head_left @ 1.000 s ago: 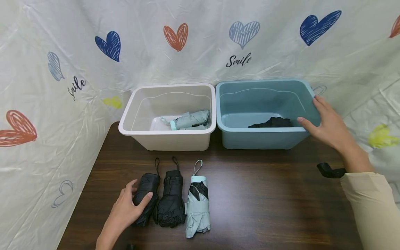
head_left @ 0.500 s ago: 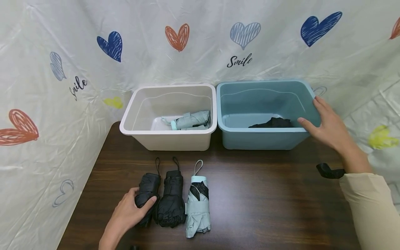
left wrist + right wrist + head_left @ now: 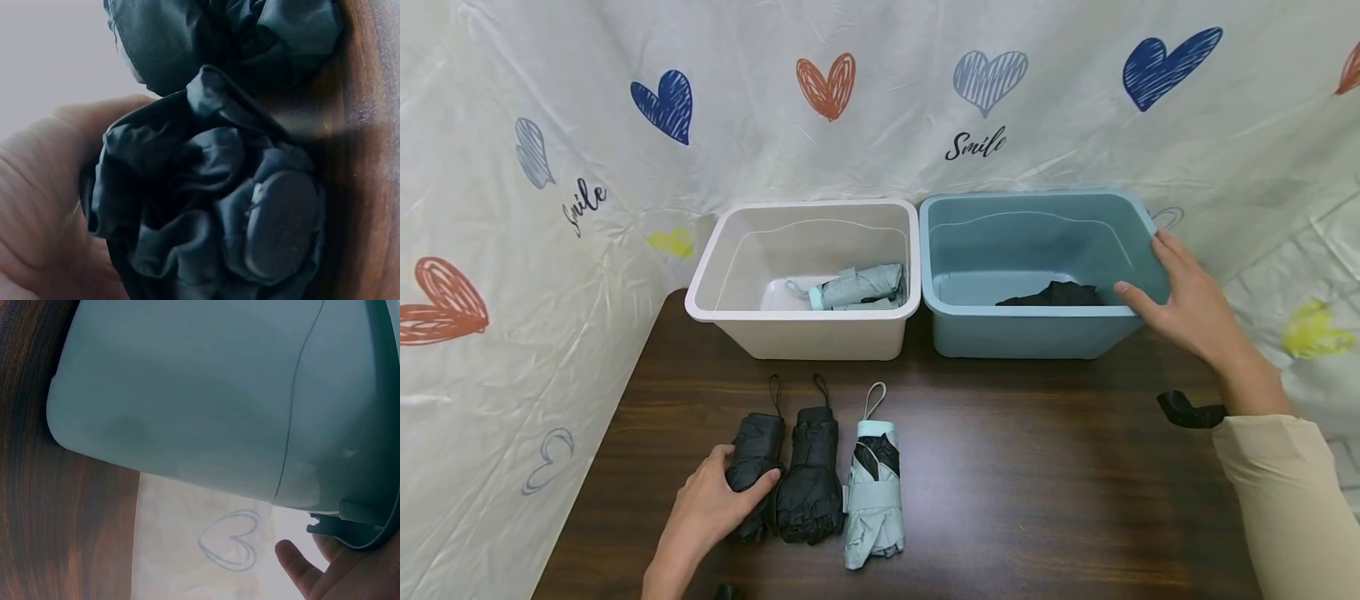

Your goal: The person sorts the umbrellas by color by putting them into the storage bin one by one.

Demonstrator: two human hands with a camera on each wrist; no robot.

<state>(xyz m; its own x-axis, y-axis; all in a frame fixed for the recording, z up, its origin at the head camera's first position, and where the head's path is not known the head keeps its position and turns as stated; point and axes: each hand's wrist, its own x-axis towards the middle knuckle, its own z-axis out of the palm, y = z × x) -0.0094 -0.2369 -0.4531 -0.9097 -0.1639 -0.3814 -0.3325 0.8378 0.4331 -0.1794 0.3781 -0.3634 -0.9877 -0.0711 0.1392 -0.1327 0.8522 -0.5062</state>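
My left hand grips the leftmost of three folded umbrellas, a black umbrella, with the thumb on its right side and the fingers on its left. In the left wrist view that umbrella's bunched end and a round dark button face the camera. Just right of it lies a second black umbrella, then a pale blue-green umbrella with a loop strap. My right hand rests on the right rim of a blue bin, thumb over the edge and fingers extended along the outside.
Left of the blue bin stands a beige bin with pale blue-green umbrellas inside. Black fabric lies in the blue bin. Behind the dark wooden table hangs a white cloth printed with hearts.
My left hand has shifted slightly right and closed around the leftmost black umbrella. The right hand stays on the blue bin's rim.
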